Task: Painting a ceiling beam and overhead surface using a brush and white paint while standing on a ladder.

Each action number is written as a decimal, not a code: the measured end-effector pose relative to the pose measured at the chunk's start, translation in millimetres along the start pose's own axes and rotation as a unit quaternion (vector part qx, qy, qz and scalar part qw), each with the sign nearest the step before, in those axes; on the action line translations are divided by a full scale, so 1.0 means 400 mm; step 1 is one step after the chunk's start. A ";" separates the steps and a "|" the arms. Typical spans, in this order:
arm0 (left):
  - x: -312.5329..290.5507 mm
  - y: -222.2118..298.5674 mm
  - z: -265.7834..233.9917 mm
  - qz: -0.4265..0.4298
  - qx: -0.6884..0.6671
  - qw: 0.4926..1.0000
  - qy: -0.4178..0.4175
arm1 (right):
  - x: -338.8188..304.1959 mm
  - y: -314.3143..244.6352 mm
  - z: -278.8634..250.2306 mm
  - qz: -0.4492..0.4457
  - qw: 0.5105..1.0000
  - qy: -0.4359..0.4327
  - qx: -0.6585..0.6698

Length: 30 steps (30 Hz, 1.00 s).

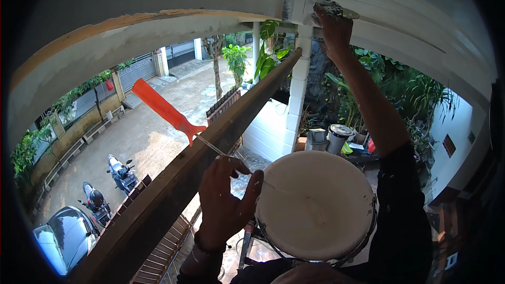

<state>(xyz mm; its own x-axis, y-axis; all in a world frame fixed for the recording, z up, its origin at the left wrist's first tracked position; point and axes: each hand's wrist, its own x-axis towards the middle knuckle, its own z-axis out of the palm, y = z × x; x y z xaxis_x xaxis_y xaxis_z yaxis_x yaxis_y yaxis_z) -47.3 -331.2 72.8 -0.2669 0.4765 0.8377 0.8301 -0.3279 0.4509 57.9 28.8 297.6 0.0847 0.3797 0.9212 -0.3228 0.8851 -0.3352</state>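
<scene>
My right hand (336, 30) is raised to the top of the white post (301, 8). It is closed around a paint-smeared paintbrush (349, 13), whose pale handle end sticks out on the right. My left hand (226, 197) hovers beside the long wooden beam (210, 142), thumb and forefinger apart. Just beyond its fingertips is the thin metal rod of an orange-handled tool (160, 108), which lies across the beam; whether the fingers touch the rod I cannot tell. Right of my left hand stands a large round bucket (315, 205) with a cream-white, smeared top.
The beam runs diagonally from lower left to the post. Overhead is a pale ceiling edge (158, 37) with a rough strip. Far below are a car (66, 236), motorcycles (122, 173), a slatted fence (163, 247) and a driveway. Bins (339, 137) and plants stand beyond the bucket.
</scene>
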 end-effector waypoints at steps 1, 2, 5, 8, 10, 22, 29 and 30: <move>0.058 0.008 0.031 0.063 0.003 0.998 -0.010 | 0.041 0.054 -0.008 0.000 1.000 0.003 -0.009; 0.123 0.020 0.065 0.127 0.030 0.991 -0.037 | 0.100 0.119 -0.028 -0.028 0.994 0.021 -0.107; 0.252 0.009 0.156 0.100 0.067 0.964 -0.238 | 0.096 0.123 0.073 0.025 0.993 0.029 -0.109; 0.320 -0.037 0.272 0.158 0.205 0.844 -0.470 | 0.032 0.019 0.187 0.067 0.995 -0.016 -0.068; 0.353 -0.036 0.316 0.046 0.185 0.804 -0.563 | -0.017 -0.077 0.213 0.032 0.992 -0.051 -0.115; 0.401 -0.053 0.484 0.065 0.187 0.735 -0.648 | 0.059 0.022 0.097 0.004 0.993 -0.016 -0.121; 0.376 -0.068 0.427 -0.063 0.149 0.738 -0.656 | -0.039 -0.108 0.162 0.102 0.982 -0.021 0.160; 0.374 -0.055 0.417 -0.032 0.167 0.744 -0.646 | -0.025 -0.104 0.140 0.099 0.978 -0.017 0.183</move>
<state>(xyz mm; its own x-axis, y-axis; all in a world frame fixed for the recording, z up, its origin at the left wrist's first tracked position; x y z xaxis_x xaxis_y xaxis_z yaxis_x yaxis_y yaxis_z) -23.8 -116.5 136.8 0.2038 0.9394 -0.2756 0.9687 -0.1528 0.1955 17.6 -26.8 313.4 -0.0424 0.5197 0.8533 -0.6456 0.6376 -0.4204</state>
